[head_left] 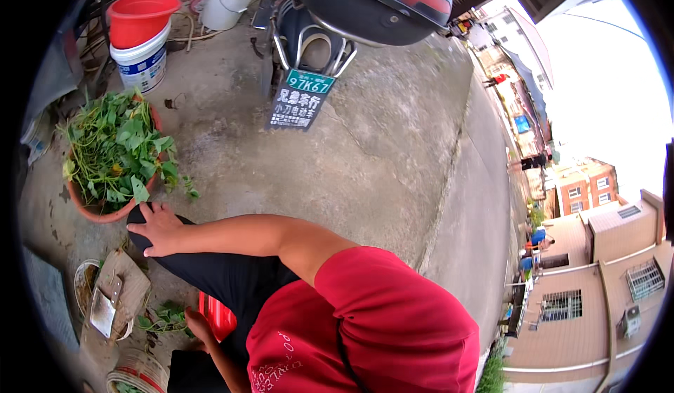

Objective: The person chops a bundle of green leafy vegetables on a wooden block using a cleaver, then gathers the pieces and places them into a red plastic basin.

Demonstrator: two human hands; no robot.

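Note:
My right hand (160, 230) rests palm down on my dark-trousered knee, fingers spread and holding nothing. Close by it stands a terracotta-coloured basin (98, 214) heaped with leafy green stems (116, 151). My left hand (199, 326) is low between my legs, next to a shiny red object (223, 317) and a small bunch of green leaves (168, 317); its fingers are mostly hidden. To the left of those leaves, a cleaver (105, 314) lies on a worn wooden board (132, 281), which sits across a round basket (83, 275).
A pale bucket (133, 365) with greens inside is at the lower left. Behind the basin stand a red tub (140, 15) on a white bucket (144, 67) and another white bucket (228, 3). A parked scooter (312, 42) with a black top box is ahead. Distant people are on the right.

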